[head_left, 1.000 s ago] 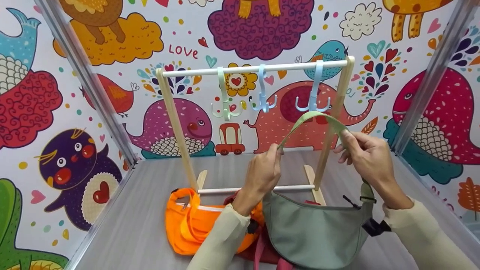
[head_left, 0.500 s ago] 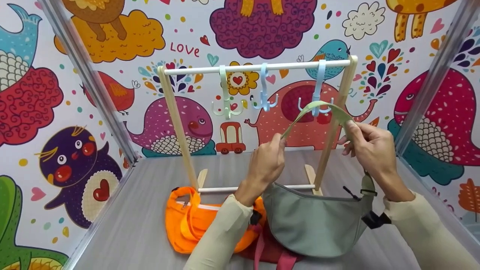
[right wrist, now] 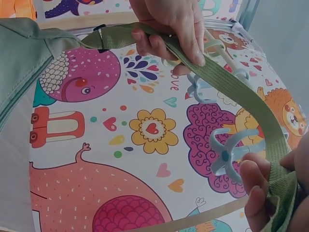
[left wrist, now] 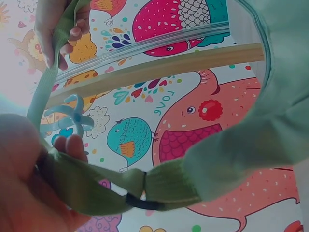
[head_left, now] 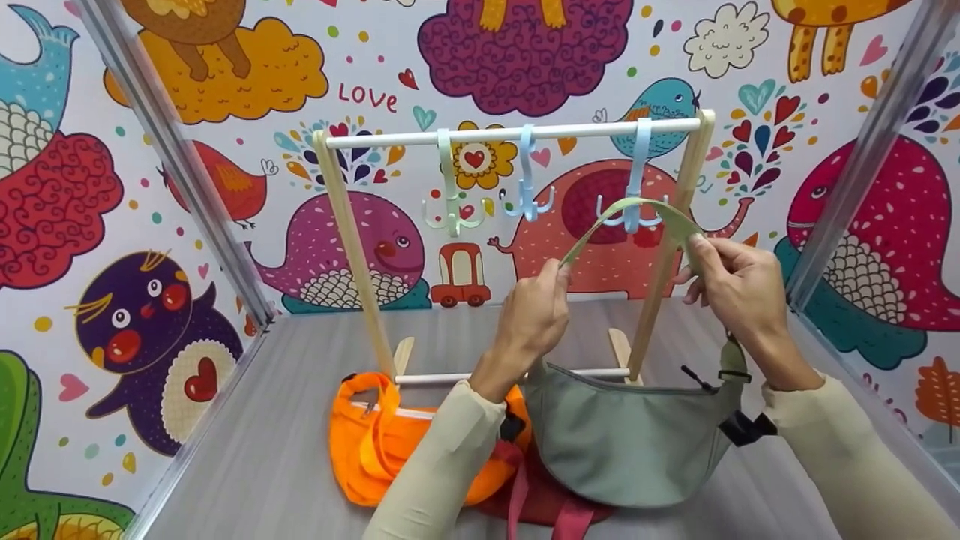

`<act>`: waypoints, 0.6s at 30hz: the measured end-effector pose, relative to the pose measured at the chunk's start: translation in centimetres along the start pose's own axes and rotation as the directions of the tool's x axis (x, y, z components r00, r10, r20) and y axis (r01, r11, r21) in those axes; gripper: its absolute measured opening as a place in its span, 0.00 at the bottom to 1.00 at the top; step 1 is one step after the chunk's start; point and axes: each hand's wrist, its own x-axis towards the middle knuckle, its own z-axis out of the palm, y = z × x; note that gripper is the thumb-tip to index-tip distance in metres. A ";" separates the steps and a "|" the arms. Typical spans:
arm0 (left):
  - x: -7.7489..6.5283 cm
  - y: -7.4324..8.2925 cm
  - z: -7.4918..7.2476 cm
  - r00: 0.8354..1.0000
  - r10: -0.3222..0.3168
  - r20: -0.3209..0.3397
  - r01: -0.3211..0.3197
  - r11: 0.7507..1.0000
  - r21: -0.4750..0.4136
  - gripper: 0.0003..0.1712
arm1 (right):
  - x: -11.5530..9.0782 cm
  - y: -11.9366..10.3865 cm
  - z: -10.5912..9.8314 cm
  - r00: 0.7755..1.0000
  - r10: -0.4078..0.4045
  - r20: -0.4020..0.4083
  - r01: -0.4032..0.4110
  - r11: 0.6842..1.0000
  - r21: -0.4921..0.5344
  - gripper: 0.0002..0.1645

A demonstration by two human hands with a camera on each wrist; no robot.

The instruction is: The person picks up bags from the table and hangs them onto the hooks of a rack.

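A grey-green crossbody bag (head_left: 630,442) hangs by its strap from both hands, its lower edge over a dark red bag (head_left: 540,502). My left hand (head_left: 529,319) pinches the green strap (head_left: 637,204) on one side; my right hand (head_left: 742,300) pinches it on the other. Between them the strap arches up, its top overlapping the right blue hook (head_left: 634,180) in the head view. In the right wrist view the strap (right wrist: 231,89) runs from the left hand (right wrist: 171,24) to the right hand (right wrist: 260,193). The left wrist view shows a black slider (left wrist: 145,202) near the left hand.
A wooden rack (head_left: 352,247) with a white top rail (head_left: 405,140) stands behind the hands. A green hook (head_left: 450,184) and a middle blue hook (head_left: 527,176) hang from the rail. An orange bag (head_left: 360,450) lies at left, beside the dark red bag.
Both hands have risen slightly, lifting the grey-green bag with the strap. The strap's arch has come up over the right blue hook in the head view.
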 end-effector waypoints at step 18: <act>0.8 0.1 0.2 1.000 -0.027 0.000 0.027 0.996 -0.085 0.15 | 1.0 1.0 0.1 0.999 0.016 0.045 -0.016 1.000 -0.001 0.23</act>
